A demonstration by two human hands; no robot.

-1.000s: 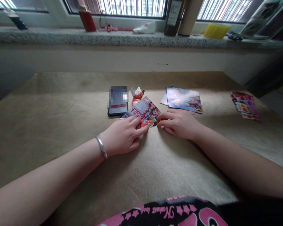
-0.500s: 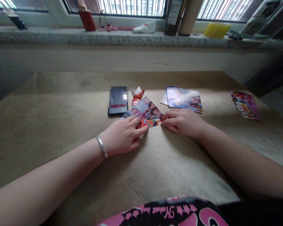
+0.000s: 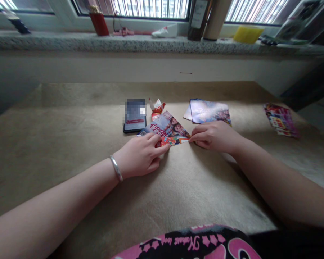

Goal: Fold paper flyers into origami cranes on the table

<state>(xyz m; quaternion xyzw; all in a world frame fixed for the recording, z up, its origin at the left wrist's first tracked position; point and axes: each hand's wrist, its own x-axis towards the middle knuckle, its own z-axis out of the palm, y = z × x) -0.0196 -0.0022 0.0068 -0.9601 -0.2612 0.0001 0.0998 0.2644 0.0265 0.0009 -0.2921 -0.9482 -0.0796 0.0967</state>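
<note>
A glossy printed paper sheet (image 3: pixel 166 126), folded into a triangle with a red and orange strip along its near edge, lies on the table between my hands. My left hand (image 3: pixel 143 153), with a silver bangle at the wrist, holds the sheet's near left part down, index finger along the strip and other fingers bent. With fingertips together, my right hand (image 3: pixel 214 136) pinches the sheet's right corner. Just behind the sheet stands a small red and white folded paper bird (image 3: pixel 158 107). Under my right fingers and palm, the paper's very tip is hard to see.
A phone (image 3: pixel 135 120) lies left of the folded sheet. More printed sheets (image 3: pixel 209 110) lie behind my right hand, and a stack of pink and red printed papers (image 3: pixel 282 120) sits at the far right. Bottles and a yellow sponge-like block (image 3: pixel 248 34) stand on the windowsill.
My right hand has slid slightly right along the folded edge to the sheet's corner, uncovering more of the strip. My left hand stays in place on the sheet.
</note>
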